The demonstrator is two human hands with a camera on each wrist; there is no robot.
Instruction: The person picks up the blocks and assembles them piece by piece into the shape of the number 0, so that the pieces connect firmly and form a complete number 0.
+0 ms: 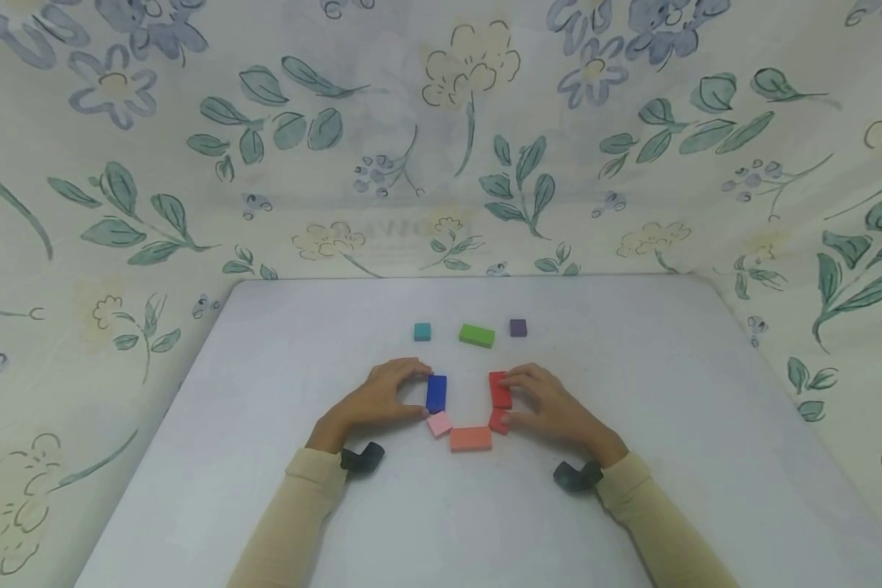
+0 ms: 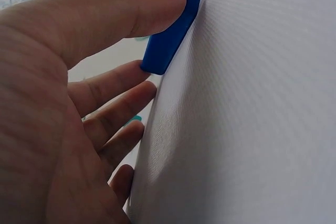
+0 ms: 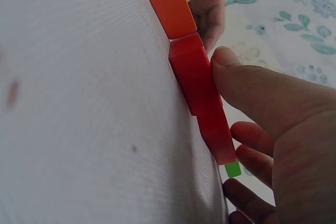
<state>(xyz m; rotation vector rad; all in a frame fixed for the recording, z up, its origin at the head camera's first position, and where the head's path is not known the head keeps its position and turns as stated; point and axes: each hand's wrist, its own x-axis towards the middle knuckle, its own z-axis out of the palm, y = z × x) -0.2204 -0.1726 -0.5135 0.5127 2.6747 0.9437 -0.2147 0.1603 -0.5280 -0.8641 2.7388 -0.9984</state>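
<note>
My left hand [image 1: 385,395] holds a blue rectangular block [image 1: 437,394] between thumb and index finger, at its near and far ends. Just below it sits a pink square block [image 1: 439,424], close to my left thumb. On the other side, my right hand [image 1: 553,407] has its fingers at the far end of a long red block [image 1: 500,390] and its thumb [image 3: 227,59] against a smaller red block [image 1: 499,421]. An orange rectangular block [image 1: 470,439] lies between the pink and small red blocks, at the bottom of this U-shaped row.
Farther back on the white table [image 1: 301,327] lie a teal block [image 1: 422,331], a green rectangular block [image 1: 477,336] and a dark purple block [image 1: 518,327]. Floral cloth [image 1: 412,188] hangs behind the table and around its sides.
</note>
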